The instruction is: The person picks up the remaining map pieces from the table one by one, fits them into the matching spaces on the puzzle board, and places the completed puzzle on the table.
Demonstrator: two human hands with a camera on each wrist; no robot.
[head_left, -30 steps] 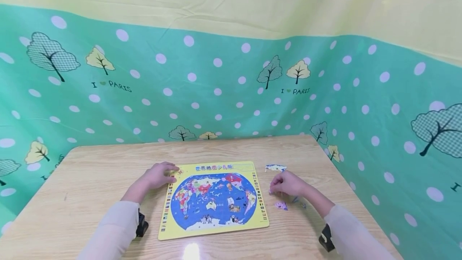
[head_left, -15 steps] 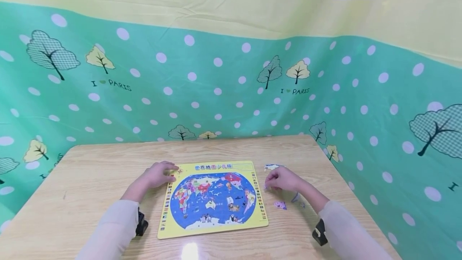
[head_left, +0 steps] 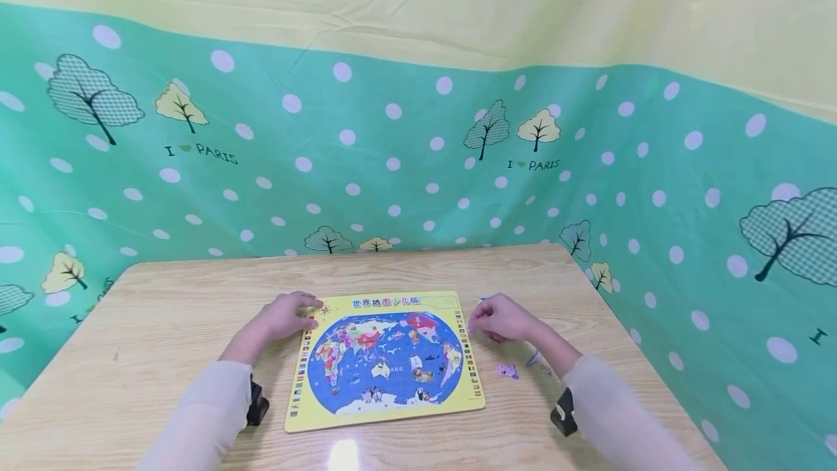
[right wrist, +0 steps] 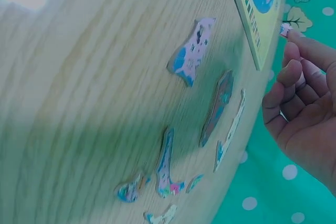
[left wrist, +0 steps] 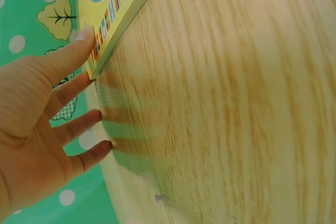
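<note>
A yellow-bordered world map puzzle board (head_left: 458, 402) lies flat on the table. My left hand (head_left: 288, 317) rests at its upper left corner; in the left wrist view the thumb (left wrist: 79, 48) lies on the border while the other fingers spread, their tips at the tabletop. To the right of the board, my right hand (head_left: 503, 317) is raised beside the flag border. Its thumb and index finger pinch a small pinkish-white puzzle piece (right wrist: 285, 29), with the remaining fingers curled. A pink puzzle piece (right wrist: 193, 51) lies on the table below that hand.
Several loose puzzle pieces lie right of the board, among them a long blue one (right wrist: 165, 163), a brown-backed one (right wrist: 216, 108) and a thin pale one (right wrist: 231, 129). A green dotted curtain (head_left: 392, 187) hangs behind the wooden table (head_left: 176, 325).
My right hand has moved left with the puzzle piece, toward the board's right edge, covering much of the piece behind it. The left hand stays at the corner.
</note>
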